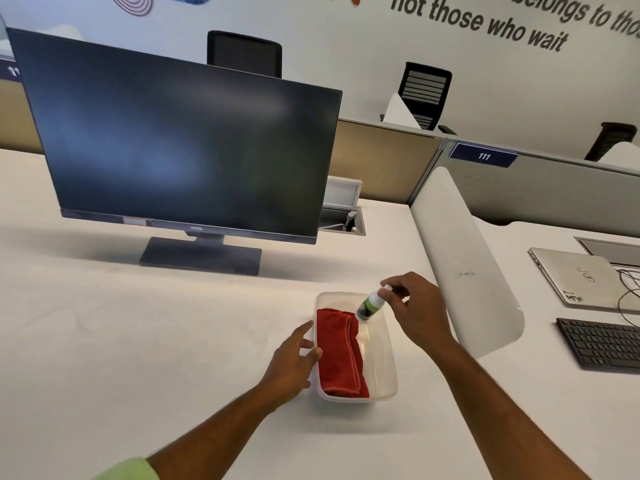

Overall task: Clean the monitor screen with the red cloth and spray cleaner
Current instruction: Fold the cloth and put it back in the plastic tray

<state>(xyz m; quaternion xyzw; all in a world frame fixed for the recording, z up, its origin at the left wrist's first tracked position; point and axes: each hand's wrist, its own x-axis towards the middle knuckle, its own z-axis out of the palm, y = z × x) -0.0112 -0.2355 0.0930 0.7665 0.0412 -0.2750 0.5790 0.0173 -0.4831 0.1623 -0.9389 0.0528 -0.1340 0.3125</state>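
While the monitor is standing dark on the desk, both hands are working at the tub.
Right hand: pinching the top of the spray bottle with curled fingertips, holding it tilted over the far end of the tub.
Left hand: lying with loose, relaxed fingers against the tub's left wall, gripping nothing.
Tub: clear plastic, sitting on the white desk in front of the monitor.
Red cloth: lying folded inside the tub, along its left side, just beside the bottle's base.
Monitor: standing upright on its stand, well behind the tub, screen blank.
Neighbouring desk: closed laptop and black keyboard sitting beyond the white divider.
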